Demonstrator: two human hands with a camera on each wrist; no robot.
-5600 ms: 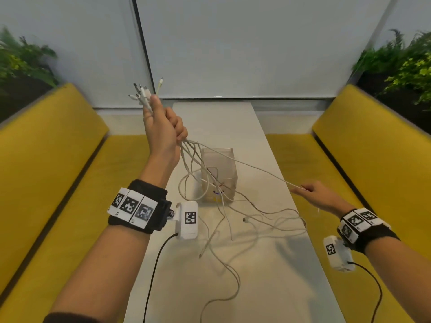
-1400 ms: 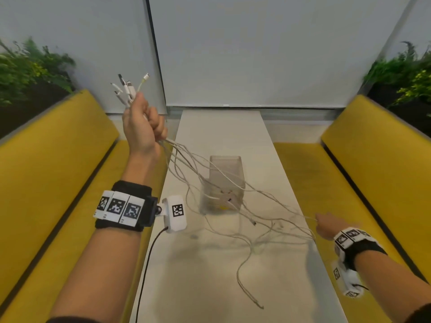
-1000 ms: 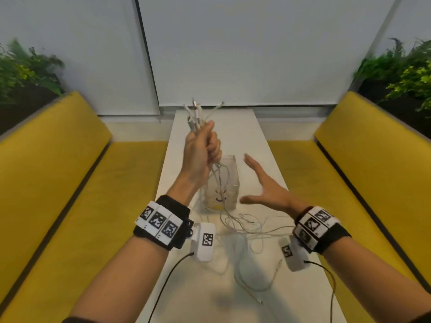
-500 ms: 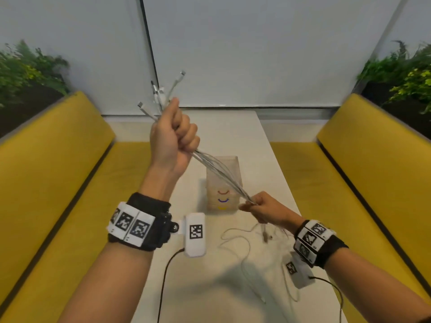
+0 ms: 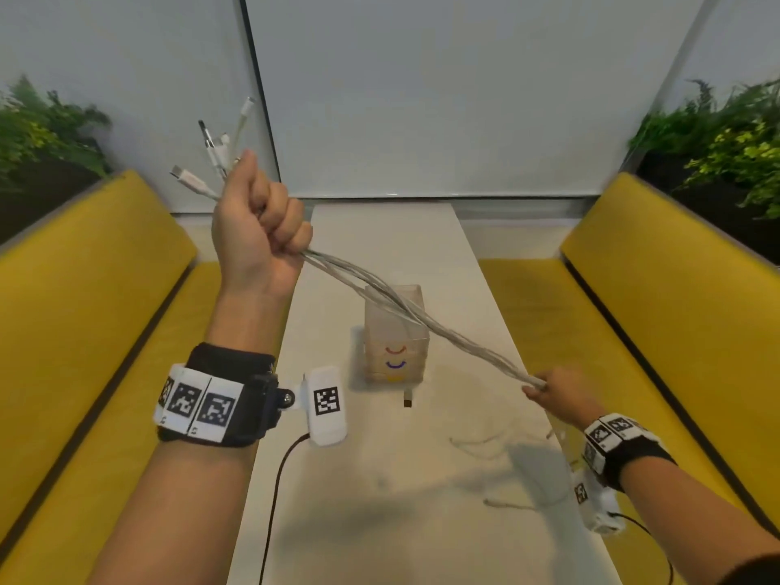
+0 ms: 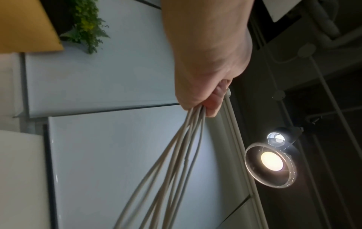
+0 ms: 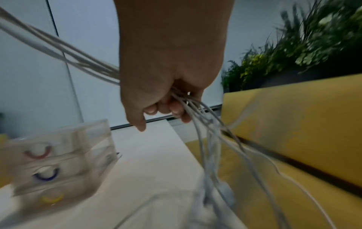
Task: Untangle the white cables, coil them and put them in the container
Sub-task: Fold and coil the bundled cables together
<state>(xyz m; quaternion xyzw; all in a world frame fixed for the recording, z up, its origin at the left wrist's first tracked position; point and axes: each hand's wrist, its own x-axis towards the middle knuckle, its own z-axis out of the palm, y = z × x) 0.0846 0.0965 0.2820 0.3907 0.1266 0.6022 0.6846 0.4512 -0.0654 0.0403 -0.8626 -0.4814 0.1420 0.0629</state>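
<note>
Several white cables (image 5: 405, 314) run as one taut bundle from upper left to lower right. My left hand (image 5: 257, 230) is raised and grips the bundle in a fist, with the plug ends (image 5: 211, 162) sticking out above it; the left wrist view shows the cables (image 6: 182, 148) leaving the fist (image 6: 205, 86). My right hand (image 5: 557, 394) grips the bundle low at the table's right edge, and in the right wrist view its fingers (image 7: 166, 106) curl round the cables (image 7: 205, 139), whose loose ends hang below. A clear plastic container (image 5: 394, 335) stands on the white table (image 5: 380, 479) under the bundle.
Yellow benches (image 5: 84, 331) run along both sides of the narrow table. Plants (image 5: 717, 133) stand behind the bench backs. A loose plug (image 5: 407, 401) dangles near the container's front. Black leads hang from my wrist cameras.
My right hand has slid down the bundle toward the table's right edge, pulling the cables straighter and longer. My left hand has stayed raised with the plug ends.
</note>
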